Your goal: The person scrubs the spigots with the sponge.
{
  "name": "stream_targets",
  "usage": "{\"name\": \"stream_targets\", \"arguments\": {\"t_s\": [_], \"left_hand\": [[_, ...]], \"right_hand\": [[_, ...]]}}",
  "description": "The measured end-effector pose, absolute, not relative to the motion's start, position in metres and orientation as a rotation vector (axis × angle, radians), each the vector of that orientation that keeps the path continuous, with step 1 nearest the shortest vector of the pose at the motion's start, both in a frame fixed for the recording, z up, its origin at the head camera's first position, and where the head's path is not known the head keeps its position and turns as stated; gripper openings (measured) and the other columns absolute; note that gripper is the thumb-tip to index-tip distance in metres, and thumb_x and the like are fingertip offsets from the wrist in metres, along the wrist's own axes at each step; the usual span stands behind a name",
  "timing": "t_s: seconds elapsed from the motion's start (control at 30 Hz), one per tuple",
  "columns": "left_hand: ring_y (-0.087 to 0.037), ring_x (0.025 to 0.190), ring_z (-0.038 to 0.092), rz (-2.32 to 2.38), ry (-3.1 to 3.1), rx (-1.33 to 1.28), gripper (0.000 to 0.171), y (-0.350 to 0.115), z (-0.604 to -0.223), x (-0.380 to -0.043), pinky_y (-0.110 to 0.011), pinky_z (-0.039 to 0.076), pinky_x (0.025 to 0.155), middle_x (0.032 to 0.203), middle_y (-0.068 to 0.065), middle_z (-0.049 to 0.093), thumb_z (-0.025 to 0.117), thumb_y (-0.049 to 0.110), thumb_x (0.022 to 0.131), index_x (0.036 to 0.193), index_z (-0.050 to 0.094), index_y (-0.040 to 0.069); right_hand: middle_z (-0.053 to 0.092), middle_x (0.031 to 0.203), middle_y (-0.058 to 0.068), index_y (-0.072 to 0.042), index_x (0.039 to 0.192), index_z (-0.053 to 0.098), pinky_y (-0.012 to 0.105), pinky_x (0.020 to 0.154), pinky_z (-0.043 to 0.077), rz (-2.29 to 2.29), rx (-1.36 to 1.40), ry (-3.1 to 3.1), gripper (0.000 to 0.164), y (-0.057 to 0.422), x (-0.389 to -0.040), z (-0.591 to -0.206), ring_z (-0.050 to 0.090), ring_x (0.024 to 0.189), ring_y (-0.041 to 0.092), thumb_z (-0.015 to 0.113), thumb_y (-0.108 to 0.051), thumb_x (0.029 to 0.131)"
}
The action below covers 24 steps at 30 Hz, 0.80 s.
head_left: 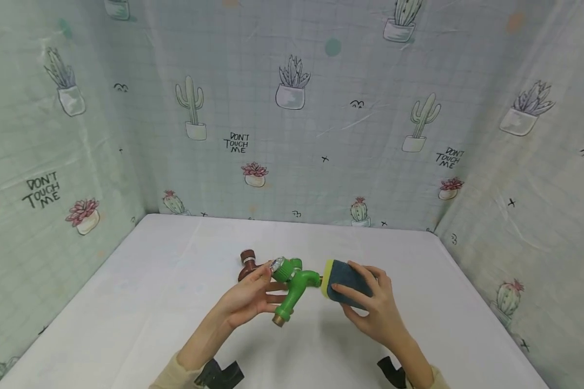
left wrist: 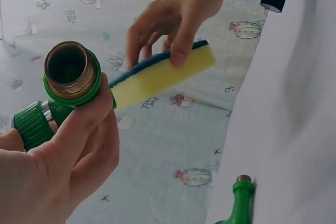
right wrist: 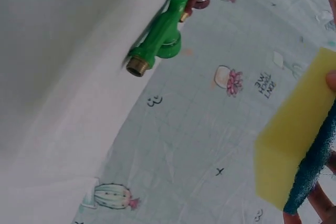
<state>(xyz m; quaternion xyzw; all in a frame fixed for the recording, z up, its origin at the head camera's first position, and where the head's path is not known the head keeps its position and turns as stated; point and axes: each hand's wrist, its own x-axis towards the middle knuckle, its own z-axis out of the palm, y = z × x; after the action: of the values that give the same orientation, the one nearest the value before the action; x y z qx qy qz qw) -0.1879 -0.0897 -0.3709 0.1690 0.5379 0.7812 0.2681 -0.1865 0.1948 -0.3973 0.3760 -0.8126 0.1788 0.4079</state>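
My left hand holds a green tap above the table, fingers behind it and thumb at its ribbed knob. The tap's threaded brass end faces the camera in the left wrist view. My right hand grips a sponge, yellow on one side with a dark blue scouring layer on the other. In the head view the sponge's yellow edge is right beside the tap's right end. Thumb and fingers press the sponge from opposite faces, as the left wrist view shows.
Another green tap lies on the white table, mostly hidden behind the left hand and held tap in the head view. A brown tap lies close to it. Cactus-printed cloth stands around the table's back and sides.
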Motion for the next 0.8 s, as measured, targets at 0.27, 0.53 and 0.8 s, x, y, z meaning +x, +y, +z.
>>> {"name": "stream_targets", "arguments": {"t_s": [0.27,0.53,0.8], "left_hand": [[-0.042,0.114,0.046,2.152,1.443,0.333,0.067,-0.087,-0.37,-0.189,-0.05,0.043,0.089,0.13,-0.025,0.032,0.037,0.042,0.092,0.143,0.007,0.011],[-0.032,0.104,0.052,2.21,1.393,0.255,0.068,-0.078,-0.372,-0.185,-0.045,0.047,0.086,0.129,-0.02,0.029,0.038,0.042,0.091,0.143,0.004,0.014],[-0.035,0.108,0.05,2.206,1.457,0.234,0.068,-0.08,-0.377,-0.184,-0.049,0.044,0.089,0.125,-0.017,0.031,0.041,0.04,0.091,0.142,0.006,0.014]], "right_hand": [[0.047,0.126,0.02,-0.032,0.105,0.064,0.053,0.084,0.033,0.403,1.095,-1.881,0.025,0.175,-0.185,-0.389,0.036,0.112,0.039,0.044,-0.033,0.09],[0.052,0.122,0.018,-0.034,0.105,0.064,0.053,0.079,0.029,0.249,1.005,-1.838,0.028,0.167,-0.189,-0.399,0.039,0.102,0.036,0.038,-0.031,0.093],[0.05,0.123,0.019,-0.031,0.106,0.064,0.054,0.078,0.028,0.343,0.994,-1.89,0.027,0.177,-0.19,-0.404,0.037,0.104,0.038,0.041,-0.033,0.091]]}}
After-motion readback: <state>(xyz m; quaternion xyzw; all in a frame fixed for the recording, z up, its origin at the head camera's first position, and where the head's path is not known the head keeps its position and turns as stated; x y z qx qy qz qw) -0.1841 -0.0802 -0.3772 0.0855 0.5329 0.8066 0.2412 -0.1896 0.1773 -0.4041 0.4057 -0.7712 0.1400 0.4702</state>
